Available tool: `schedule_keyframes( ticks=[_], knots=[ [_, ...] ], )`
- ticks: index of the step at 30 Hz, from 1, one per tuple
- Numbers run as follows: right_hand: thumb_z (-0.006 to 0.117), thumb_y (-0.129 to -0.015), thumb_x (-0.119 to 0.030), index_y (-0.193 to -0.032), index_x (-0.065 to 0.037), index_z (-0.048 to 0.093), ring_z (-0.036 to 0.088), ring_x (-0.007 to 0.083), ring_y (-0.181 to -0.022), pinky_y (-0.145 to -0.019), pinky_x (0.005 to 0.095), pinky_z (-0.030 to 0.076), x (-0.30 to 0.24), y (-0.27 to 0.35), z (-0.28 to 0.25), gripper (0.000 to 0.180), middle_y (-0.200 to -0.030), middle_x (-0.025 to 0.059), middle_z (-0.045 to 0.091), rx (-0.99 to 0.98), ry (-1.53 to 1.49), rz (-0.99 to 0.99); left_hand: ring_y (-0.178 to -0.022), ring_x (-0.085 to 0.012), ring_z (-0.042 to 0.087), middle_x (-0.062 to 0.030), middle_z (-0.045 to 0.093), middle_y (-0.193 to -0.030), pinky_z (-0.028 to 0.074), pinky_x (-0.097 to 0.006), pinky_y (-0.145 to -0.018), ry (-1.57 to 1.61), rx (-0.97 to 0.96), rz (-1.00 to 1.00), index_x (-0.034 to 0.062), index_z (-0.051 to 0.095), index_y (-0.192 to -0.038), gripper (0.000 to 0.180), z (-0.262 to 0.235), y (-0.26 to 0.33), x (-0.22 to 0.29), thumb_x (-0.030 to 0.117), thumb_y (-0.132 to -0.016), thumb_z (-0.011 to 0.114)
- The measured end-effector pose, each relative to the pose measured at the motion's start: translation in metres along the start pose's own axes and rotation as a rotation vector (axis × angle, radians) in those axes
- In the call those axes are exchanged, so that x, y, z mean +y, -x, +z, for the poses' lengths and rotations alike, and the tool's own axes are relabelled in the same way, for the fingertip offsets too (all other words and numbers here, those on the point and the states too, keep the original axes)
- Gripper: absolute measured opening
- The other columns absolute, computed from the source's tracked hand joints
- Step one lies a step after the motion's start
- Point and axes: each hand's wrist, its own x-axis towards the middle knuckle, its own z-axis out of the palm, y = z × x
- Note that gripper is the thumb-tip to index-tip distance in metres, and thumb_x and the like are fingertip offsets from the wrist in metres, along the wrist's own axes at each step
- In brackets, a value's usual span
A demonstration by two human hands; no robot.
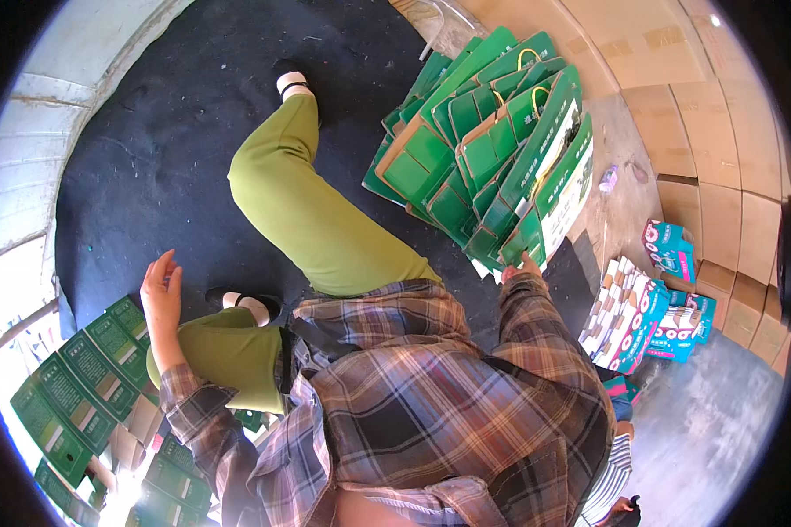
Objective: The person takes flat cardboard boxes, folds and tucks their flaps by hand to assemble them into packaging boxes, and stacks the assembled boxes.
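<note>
My left hand (161, 294) hangs open above the black mat, fingers spread, holding nothing; assembled green boxes (79, 391) lie just below and left of it. My right hand (525, 265) reaches to the pile of flat green cartons with yellow handles (492, 145). Its fingers touch the lower edge of the nearest carton (561, 198); the grip itself is hidden by my plaid sleeve (536, 325). I sit with green-trousered legs (308, 211) stretched across the mat.
A black floor mat (149, 132) lies under me. Brown cardboard cartons (703, 132) are stacked along the right. Teal and white printed boxes (642, 321) lie on the concrete floor at right. Another person's striped sleeve (615, 479) shows at the bottom right.
</note>
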Motion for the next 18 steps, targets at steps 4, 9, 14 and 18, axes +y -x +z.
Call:
schedule_keyframes(
  ticks=[4,9,14,18],
  knots=[
    [0.061,-0.089,-0.045,-0.111,-0.011,0.047,0.051,0.0253,-0.057,-0.048,0.0391,0.043,0.017,0.078,0.053,0.043,-0.071,0.0118,0.050,0.166,0.030,-0.062,-0.080,-0.0182,0.061,-0.0097,0.064,-0.092,0.050,-0.029,-0.074,-0.064,0.012,-0.022,0.0047,0.063,-0.115,0.031,-0.013,0.011,0.000,0.002,-0.084,0.061],
    [0.067,-0.086,-0.041,-0.098,-0.012,0.054,0.052,0.0195,-0.062,-0.050,0.0348,0.044,0.012,0.040,0.023,0.034,-0.072,0.0063,0.049,-0.076,-0.209,0.003,-0.079,-0.0184,0.061,-0.0102,0.064,-0.092,0.050,-0.030,-0.073,-0.031,-0.001,-0.003,0.0046,0.063,-0.114,0.030,-0.003,0.003,-0.008,0.002,-0.084,0.062],
    [0.074,-0.080,-0.034,-0.084,-0.010,0.059,0.048,0.0141,-0.061,-0.055,0.0291,0.044,-0.001,0.005,0.013,0.029,-0.065,0.0008,0.047,-0.236,-0.882,-0.113,-0.078,-0.0196,0.061,-0.0108,0.064,-0.091,0.050,-0.031,-0.072,-0.026,0.048,0.038,0.0042,0.063,-0.112,0.029,-0.001,0.002,-0.015,0.002,-0.083,0.062],
    [0.070,-0.080,-0.024,-0.082,-0.008,0.058,0.054,0.0155,-0.061,-0.058,0.0320,0.050,-0.031,0.011,0.011,0.020,-0.066,0.0014,0.053,-0.391,-1.119,-0.188,-0.079,-0.0240,0.063,-0.0124,0.063,-0.090,0.050,-0.033,-0.071,-0.050,0.024,0.010,0.0040,0.063,-0.111,0.031,-0.008,-0.002,0.009,0.001,-0.081,0.063]
  ],
)
